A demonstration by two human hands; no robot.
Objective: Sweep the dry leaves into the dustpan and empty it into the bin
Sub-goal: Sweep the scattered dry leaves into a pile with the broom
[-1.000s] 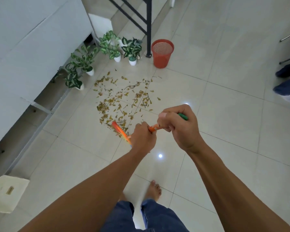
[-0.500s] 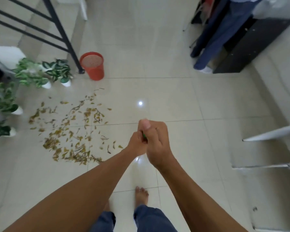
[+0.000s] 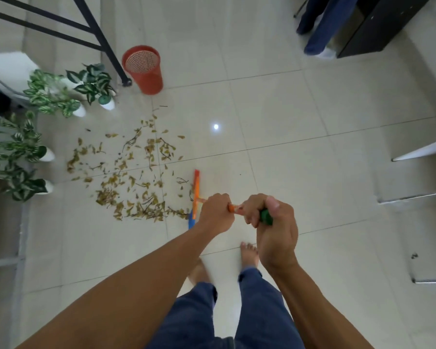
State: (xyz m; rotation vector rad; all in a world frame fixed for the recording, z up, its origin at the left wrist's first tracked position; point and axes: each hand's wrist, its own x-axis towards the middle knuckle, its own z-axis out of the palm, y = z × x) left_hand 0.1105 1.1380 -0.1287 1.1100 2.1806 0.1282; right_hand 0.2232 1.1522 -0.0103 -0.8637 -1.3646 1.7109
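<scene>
Head view: gripped broom handle (image 3: pixel 233 208) with both fists, left hand (image 3: pixel 215 214) low, right hand (image 3: pixel 275 230) over green end. Orange broom head (image 3: pixel 195 197) stood at right edge of dry leaves (image 3: pixel 134 180), scattered near potted plants (image 3: pixel 48 96). Red mesh bin (image 3: pixel 143 69) beyond. No dustpan visible. Risked flicking leaves under plants with hard stroke.

Open tile (image 3: pixel 300 117) runs clear ahead and to the right of the leaves (image 3: pixel 134 177), while potted plants (image 3: pixel 48 96) crowd their left side, the red bin (image 3: pixel 146 74) and a black railing post (image 3: pixel 111 59) close off the far edge, and chair legs (image 3: pixel 418 197) line the right.
</scene>
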